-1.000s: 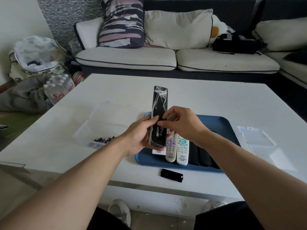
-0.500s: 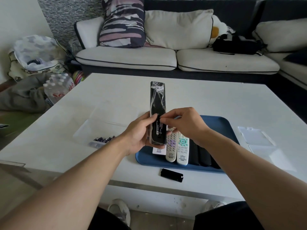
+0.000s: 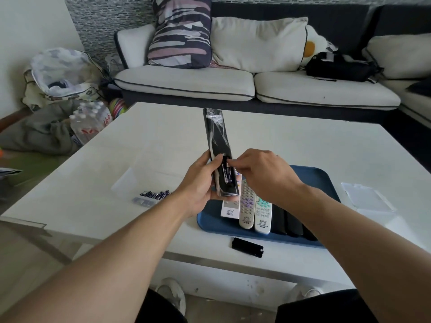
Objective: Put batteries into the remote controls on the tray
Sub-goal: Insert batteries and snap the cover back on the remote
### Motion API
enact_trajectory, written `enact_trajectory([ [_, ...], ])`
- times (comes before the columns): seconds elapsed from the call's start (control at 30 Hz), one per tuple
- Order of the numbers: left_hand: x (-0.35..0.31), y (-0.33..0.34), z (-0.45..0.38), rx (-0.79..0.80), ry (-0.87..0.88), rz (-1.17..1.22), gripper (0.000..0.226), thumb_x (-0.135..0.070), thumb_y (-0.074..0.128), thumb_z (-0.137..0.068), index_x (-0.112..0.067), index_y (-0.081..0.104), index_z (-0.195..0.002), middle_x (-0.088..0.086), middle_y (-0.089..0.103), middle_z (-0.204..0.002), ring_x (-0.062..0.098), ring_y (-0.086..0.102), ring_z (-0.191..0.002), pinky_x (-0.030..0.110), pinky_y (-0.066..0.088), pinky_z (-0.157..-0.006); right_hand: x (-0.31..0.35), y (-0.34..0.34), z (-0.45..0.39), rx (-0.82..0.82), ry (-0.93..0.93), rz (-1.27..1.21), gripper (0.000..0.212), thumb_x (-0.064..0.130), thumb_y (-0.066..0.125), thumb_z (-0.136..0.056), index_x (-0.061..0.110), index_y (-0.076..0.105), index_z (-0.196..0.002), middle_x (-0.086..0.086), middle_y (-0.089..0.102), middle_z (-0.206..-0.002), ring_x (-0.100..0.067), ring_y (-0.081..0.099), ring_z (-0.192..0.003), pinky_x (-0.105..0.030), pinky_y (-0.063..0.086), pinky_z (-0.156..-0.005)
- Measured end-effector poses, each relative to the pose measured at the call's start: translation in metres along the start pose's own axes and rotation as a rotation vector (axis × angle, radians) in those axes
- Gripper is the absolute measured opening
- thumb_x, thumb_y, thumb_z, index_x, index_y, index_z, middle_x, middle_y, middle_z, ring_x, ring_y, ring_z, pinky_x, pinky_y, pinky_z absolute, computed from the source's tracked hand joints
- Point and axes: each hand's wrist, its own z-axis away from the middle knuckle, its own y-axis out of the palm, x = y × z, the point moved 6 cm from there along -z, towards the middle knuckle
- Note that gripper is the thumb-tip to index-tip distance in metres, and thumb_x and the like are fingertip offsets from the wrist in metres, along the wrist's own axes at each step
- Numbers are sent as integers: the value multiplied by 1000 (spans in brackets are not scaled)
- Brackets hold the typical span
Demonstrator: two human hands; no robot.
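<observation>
Above white table, left hand clasps plastic-wrapped black remote; right hand pinches its battery.

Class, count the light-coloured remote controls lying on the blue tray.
3, side by side at the tray's near-left: white remote, beige remote, white remote with green buttons. Hands may hide others.

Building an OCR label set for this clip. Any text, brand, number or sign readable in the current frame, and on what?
None can be read.
Battery in the open compartment of the black remote: pale print along its side, too small.
White remote on the blue tray: dark logo mark, blurred.
Two grey remotes: marks below the keys, blurred.
Water bottle pack on the floor: red marks, illegible.
</observation>
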Motion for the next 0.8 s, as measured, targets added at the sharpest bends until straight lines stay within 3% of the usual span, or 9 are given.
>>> enact_trajectory([
  [0.17, -1, -6, 2, -53, -3, -47, 24, -27, 51, -106, -15, 63, -123, 9, 75, -99, 31, 75, -85, 67, 58, -72, 21, 5, 7, 149, -85, 333, 58, 8, 42, -96, 36, 45, -146, 4, 56, -129, -26, 62, -104, -39, 52, -80],
  [0.27, -3, -14, 2, -84, 8, -67, 24, -29, 51, -106, -16, 62, -123, 8, 77, -107, 31, 76, -86, 64, 59, -72, 28, 22, 16, 226, -79, 339, 71, 6, 45, -94, 29, 20, -157, 2, 52, -129, -26, 62, -100, -37, 51, -74],
  [0.33, -4, -17, 4, -84, -4, -80, 26, -30, 51, -106, -16, 61, -125, 9, 76, -110, 29, 76, -85, 60, 61, -69, 26, 29, 17, 237, -70, 315, 75, 7, 45, -94, 31, 14, -158, 4, 51, -131, -25, 61, -100, -37, 50, -71],
  [0.43, -4, -19, 6, -82, -47, -30, 28, -25, 51, -106, -9, 58, -128, 12, 76, -103, 30, 76, -84, 51, 63, -63, 23, 24, 18, 161, -52, 204, 66, 16, 47, -98, 42, 24, -154, 10, 52, -130, -22, 61, -101, -37, 50, -73],
  [0.53, -5, -21, 7, -68, -64, 5, 26, -8, 52, -102, -8, 56, -128, 14, 74, -113, 35, 75, -98, 56, 62, -70, 11, 8, 24, 77, 121, -68, 37, 33, 58, -97, 41, 51, -133, 11, 61, -118, -17, 64, -94, -39, 54, -81],
  [0.6, -4, -24, 6, -74, -65, 3, 32, 4, 50, -98, -7, 55, -128, 15, 72, -121, 36, 73, -104, 57, 61, -72, 3, 9, 34, 213, 215, -61, 23, 39, 68, -90, 34, 66, -113, 10, 68, -109, -15, 66, -91, -37, 55, -84],
  [0.67, -3, -25, 5, -68, -66, -1, 35, 10, 48, -96, -5, 54, -127, 16, 71, -123, 36, 73, -104, 57, 61, -71, 2, 24, 49, 454, 214, 100, 20, 40, 76, -82, 25, 74, -94, 6, 71, -100, -16, 67, -91, -36, 57, -84],
  [0.73, -1, -23, 5, -48, -73, 2, 35, 12, 48, -95, -2, 53, -128, 19, 69, -124, 37, 72, -105, 56, 62, -69, 6, 43, 66, 630, 193, 229, 28, 41, 80, -79, 16, 72, -90, 3, 68, -88, -19, 65, -89, -34, 57, -81],
  [0.8, 0, -22, 7, -39, -73, 6, 34, 13, 49, -95, 0, 53, -126, 21, 68, -125, 38, 72, -105, 54, 63, -66, 12, 55, 75, 656, 167, 313, 27, 37, 80, -81, 16, 63, -85, 1, 63, -84, -21, 60, -84, -31, 51, -72],
])
